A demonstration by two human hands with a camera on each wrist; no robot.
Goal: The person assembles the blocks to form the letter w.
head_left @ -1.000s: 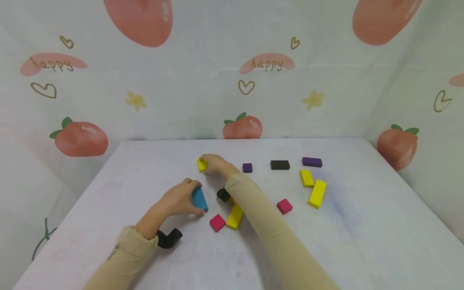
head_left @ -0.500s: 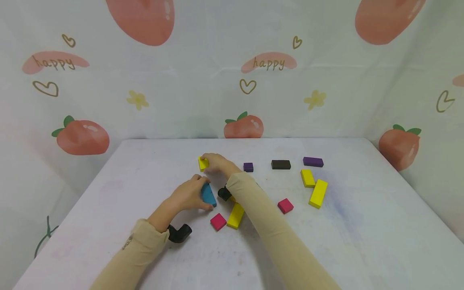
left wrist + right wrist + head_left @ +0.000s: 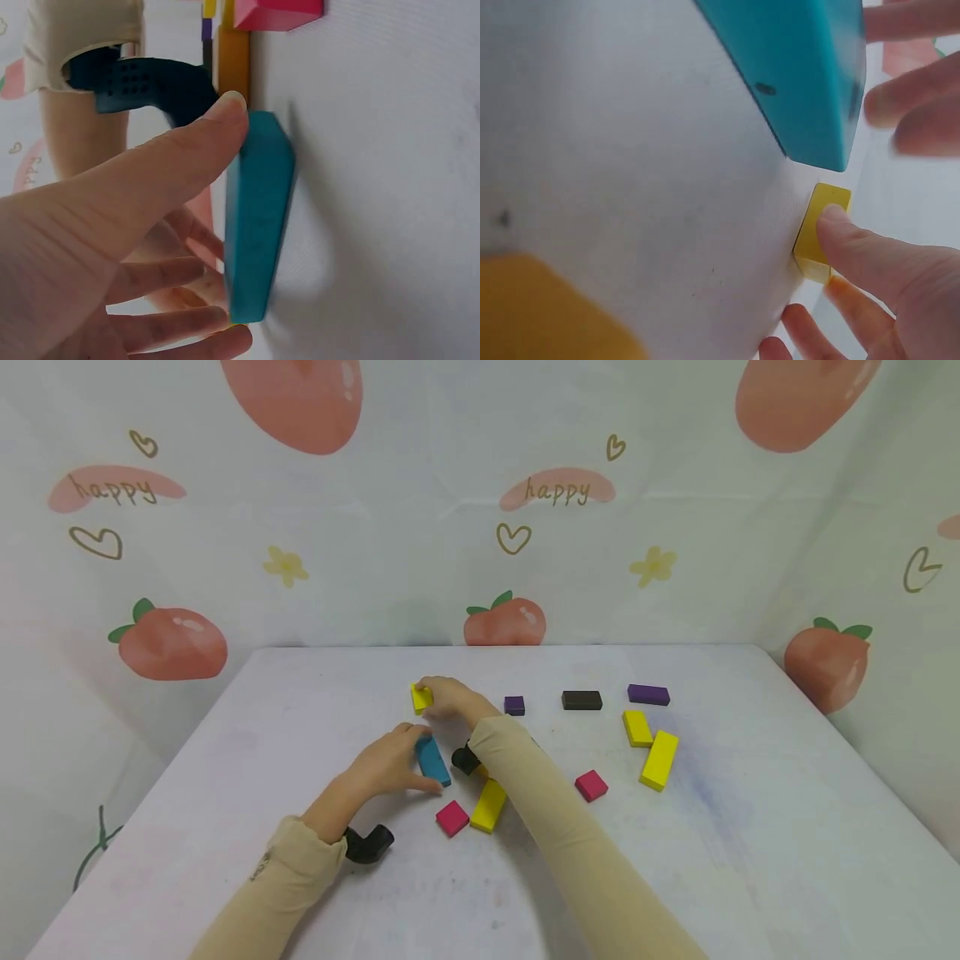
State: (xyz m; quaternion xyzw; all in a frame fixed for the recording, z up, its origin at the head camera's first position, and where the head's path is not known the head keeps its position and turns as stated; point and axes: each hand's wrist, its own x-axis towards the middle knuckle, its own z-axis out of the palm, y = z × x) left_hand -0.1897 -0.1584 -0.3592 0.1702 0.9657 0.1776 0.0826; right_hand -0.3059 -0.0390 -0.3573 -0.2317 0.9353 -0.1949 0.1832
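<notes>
A blue rectangular block (image 3: 432, 761) lies on the table left of centre. My left hand (image 3: 386, 762) is spread beside it, fingers near its far end and thumb by its near end. In the left wrist view the thumb overlaps a corner of the block, while the other fingers are nearly straight. Farther back, my right hand (image 3: 450, 697) holds a small yellow block (image 3: 819, 234) on the table, its thumb on the face and fingers curled behind. The right forearm crosses over an orange block, mostly hidden beneath the sleeve.
A red block (image 3: 452, 818) and a yellow block (image 3: 489, 806) lie nearest me. To the right are another red block (image 3: 592, 786) and two yellow blocks (image 3: 659, 761). Along the back sit a small purple block (image 3: 514, 706), a black block (image 3: 582, 700) and a long purple block (image 3: 648, 695).
My left hand has carried the blue block right, towards the right hand, then its fingers have loosened, baring more of the block. The right hand stays at the small yellow block.
</notes>
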